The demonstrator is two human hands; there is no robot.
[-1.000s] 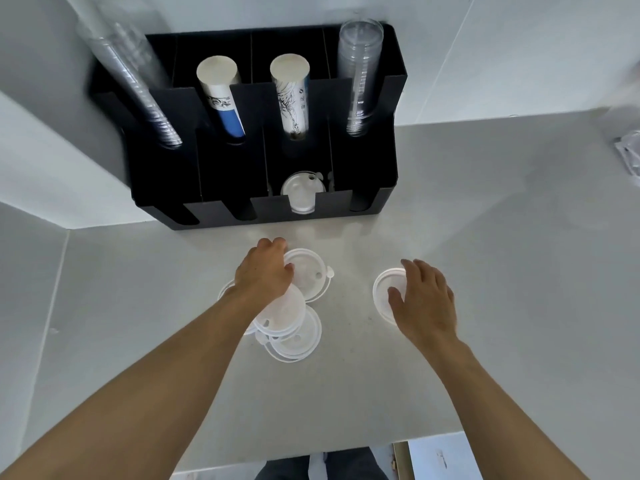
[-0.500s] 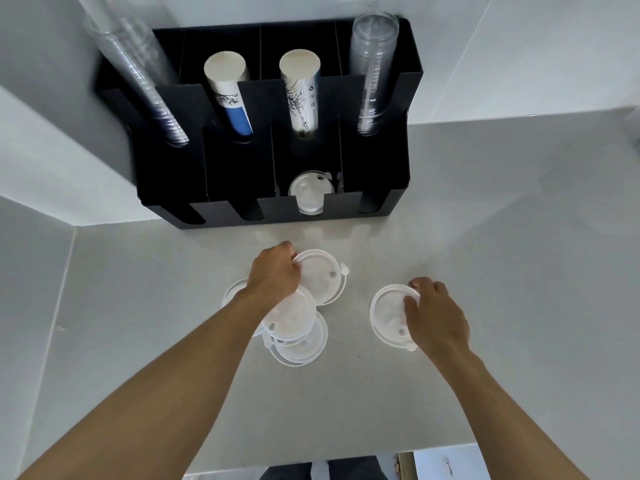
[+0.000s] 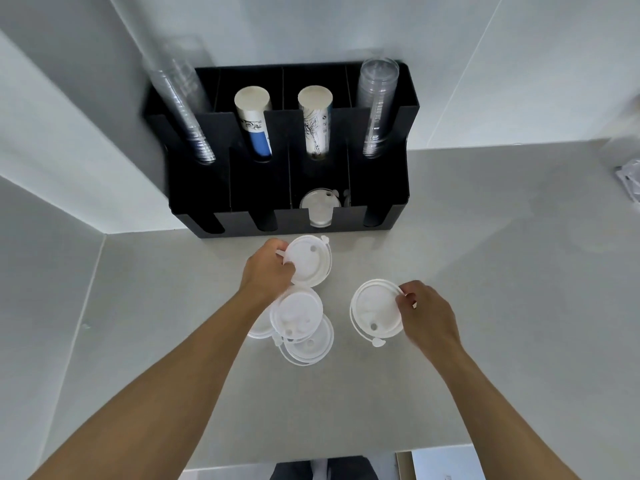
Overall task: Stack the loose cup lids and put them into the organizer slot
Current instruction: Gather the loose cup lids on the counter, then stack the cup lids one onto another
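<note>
Little of the task appears done. One lid [image 3: 320, 209] is already seated in the organizer [image 3: 377, 188], third slot from its left. Just in front of the organizer, a lid [image 3: 308, 259] is pinched in the left hand [image 3: 268, 271] grip. Another lid [image 3: 375, 308] is clamped by the right hand [image 3: 427, 313]. Three overlapping lids [image 3: 298, 323] remain loose on the tabletop [image 3: 485, 254], nearer than the organizer.
</note>
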